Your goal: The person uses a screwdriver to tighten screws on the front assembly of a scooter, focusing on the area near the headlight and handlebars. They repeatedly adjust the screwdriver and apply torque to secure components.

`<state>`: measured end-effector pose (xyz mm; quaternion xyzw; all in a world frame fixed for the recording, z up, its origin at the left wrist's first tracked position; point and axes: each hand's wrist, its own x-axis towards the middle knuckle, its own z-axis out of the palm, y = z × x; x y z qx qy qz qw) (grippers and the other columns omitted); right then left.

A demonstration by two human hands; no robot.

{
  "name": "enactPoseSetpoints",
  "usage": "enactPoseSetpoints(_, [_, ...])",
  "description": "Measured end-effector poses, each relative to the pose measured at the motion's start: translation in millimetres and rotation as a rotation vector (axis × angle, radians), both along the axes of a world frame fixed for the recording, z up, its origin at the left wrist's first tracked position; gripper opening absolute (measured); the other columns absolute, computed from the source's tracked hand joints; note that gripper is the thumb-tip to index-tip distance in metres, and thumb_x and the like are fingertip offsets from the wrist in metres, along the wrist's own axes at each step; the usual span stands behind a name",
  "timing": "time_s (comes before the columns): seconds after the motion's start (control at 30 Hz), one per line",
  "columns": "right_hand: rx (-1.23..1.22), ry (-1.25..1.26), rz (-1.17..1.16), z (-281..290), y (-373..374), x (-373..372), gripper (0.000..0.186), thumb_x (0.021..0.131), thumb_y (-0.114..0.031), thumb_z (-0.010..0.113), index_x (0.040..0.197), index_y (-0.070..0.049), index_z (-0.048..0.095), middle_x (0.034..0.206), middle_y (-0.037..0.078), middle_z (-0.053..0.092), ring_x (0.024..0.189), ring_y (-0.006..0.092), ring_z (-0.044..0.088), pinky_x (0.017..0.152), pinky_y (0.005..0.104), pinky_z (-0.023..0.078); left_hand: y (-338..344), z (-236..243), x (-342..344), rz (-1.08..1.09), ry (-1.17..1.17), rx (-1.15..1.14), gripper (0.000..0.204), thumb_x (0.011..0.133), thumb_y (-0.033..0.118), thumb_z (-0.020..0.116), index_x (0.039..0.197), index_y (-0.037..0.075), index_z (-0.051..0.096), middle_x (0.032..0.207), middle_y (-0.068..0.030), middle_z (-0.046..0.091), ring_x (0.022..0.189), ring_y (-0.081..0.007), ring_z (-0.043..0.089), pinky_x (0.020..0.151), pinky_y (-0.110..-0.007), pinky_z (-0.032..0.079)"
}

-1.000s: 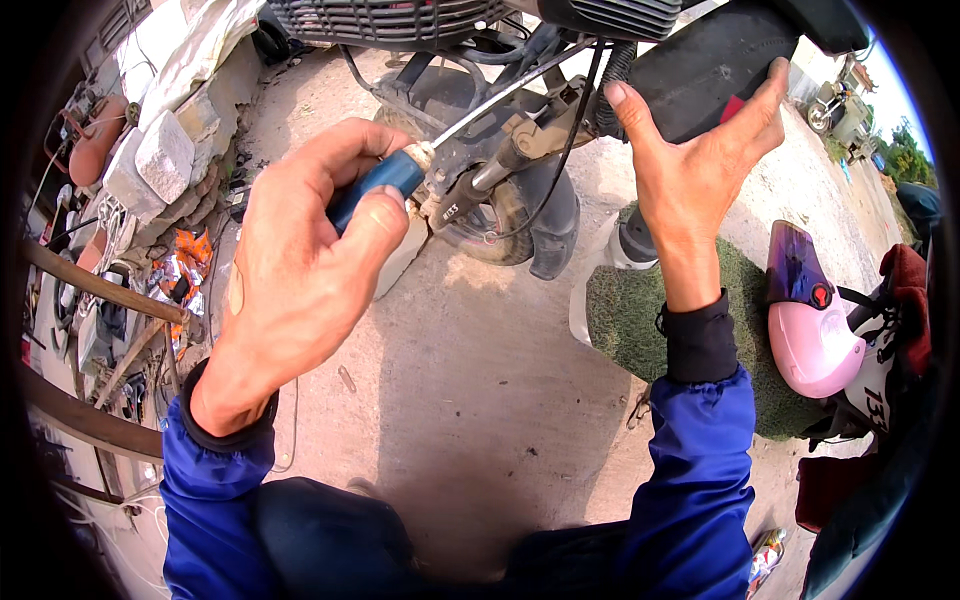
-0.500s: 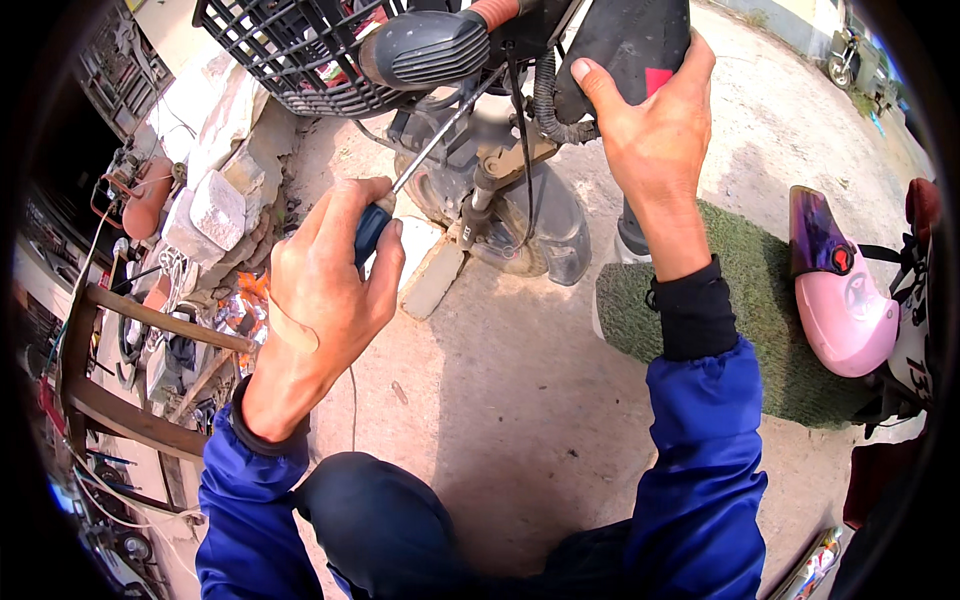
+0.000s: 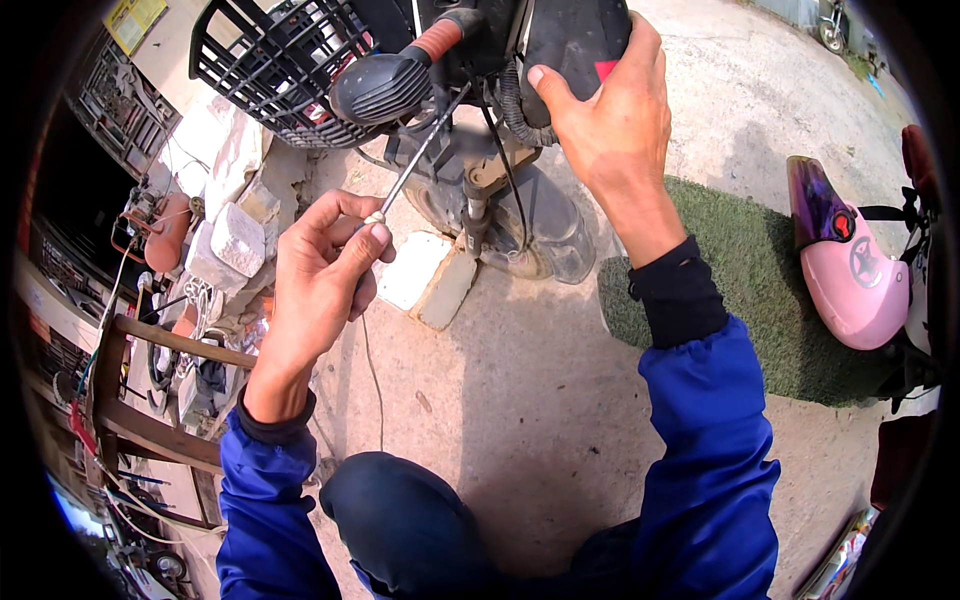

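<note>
My left hand [image 3: 315,275] is closed round a screwdriver [image 3: 418,157], its handle mostly hidden by my fingers. The long metal shank points up into the scooter's front, beside a black hand guard [image 3: 372,92] with an orange grip. On the right, my right hand [image 3: 615,140] grips a black padded part [image 3: 568,45] with a red patch, my thumb on its near face and my fingers round its far edge. Below them are the scooter's fork [image 3: 478,205] and front wheel with a dark mudguard [image 3: 555,235].
A black basket [image 3: 250,70] hangs at the scooter's front. Rubble [image 3: 235,245], an orange tank [image 3: 168,230] and a brown frame [image 3: 150,430] crowd the left. A pale block [image 3: 440,290] lies by the wheel. Green turf [image 3: 730,290] and a pink helmet [image 3: 850,300] are at the right.
My view has shifted, showing more of the basket and hand guard. My left hand's fingers have moved round the screwdriver, now covering most of its handle. My right hand still holds the black part.
</note>
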<state>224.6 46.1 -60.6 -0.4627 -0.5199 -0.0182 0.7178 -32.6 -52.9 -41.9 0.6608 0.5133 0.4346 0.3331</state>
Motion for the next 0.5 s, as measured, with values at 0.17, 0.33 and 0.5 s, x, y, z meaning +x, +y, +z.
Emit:
enactPoseSetpoints(0.17, [0.019,0.001,-0.047,3.3,-5.5,-5.1,0.076,0.076,-0.015,0.082,0.139,0.002,0.043,0.116,0.023,0.058,0.099,0.039,0.062,0.087,0.0448,0.053,5.2,-5.3,-2.4,0.094,0.639,0.627,0.022,0.096,0.005,0.067,0.118,0.001,0.064,0.085,-0.0111,0.07,0.06,-0.0157,0.063,0.053,-0.029,0.046])
enactPoseSetpoints(0.33, [-0.072,0.034,0.065,5.3,-7.2,3.2,0.075,0.077,-0.015,0.082,0.139,0.003,0.043,0.116,0.023,0.058,0.099,0.0374,0.062,0.087,0.0439,0.053,-4.1,-4.2,7.2,0.234,0.968,0.764,0.029,0.09,0.004,0.069,0.118,0.003,0.067,0.089,-0.0182,0.069,0.072,-0.0298,0.071,0.064,-0.035,0.053])
enactPoseSetpoints(0.5, [0.003,0.008,0.102,-1.7,-1.4,8.0,0.074,0.078,-0.013,0.08,0.141,0.003,0.043,0.116,0.024,0.058,0.099,0.0366,0.062,0.087,0.0441,0.054,-0.4,-5.3,1.7,0.076,0.341,0.153,0.033,0.108,0.022,0.052,0.129,-0.003,0.058,0.081,-0.0003,0.065,0.059,-0.0028,0.043,0.052,-0.022,0.034])
